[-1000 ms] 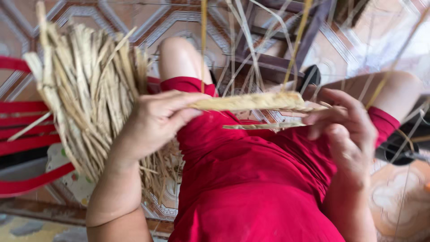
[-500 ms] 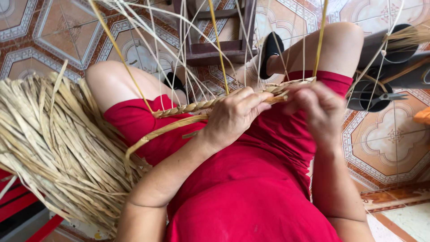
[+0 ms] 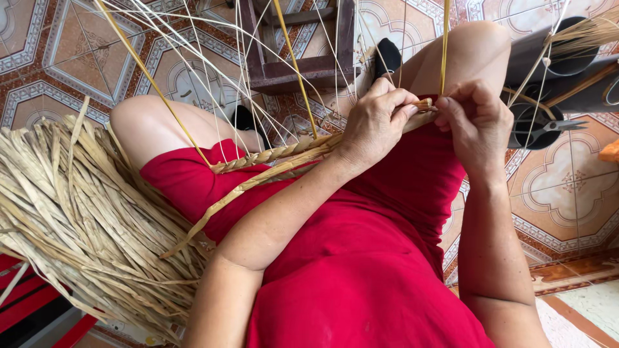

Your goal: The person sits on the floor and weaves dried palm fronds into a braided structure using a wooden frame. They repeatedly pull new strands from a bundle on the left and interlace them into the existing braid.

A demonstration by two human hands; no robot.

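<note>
Straw-coloured braided cord (image 3: 284, 153) is pinched at its right end by the left hand (image 3: 373, 125), fingers closed on it. Loose strands (image 3: 444, 45) are gripped beside it by the right hand (image 3: 474, 122), fingers pressed together. The cord is laid across the red-clad lap (image 3: 361, 258). A raffia bundle (image 3: 84, 219) is noted at left, scissors (image 3: 548, 129) at right, on the tiled floor (image 3: 58, 58).

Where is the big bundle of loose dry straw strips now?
The big bundle of loose dry straw strips lies at the left of the head view, beside the red-clothed lap.
</note>
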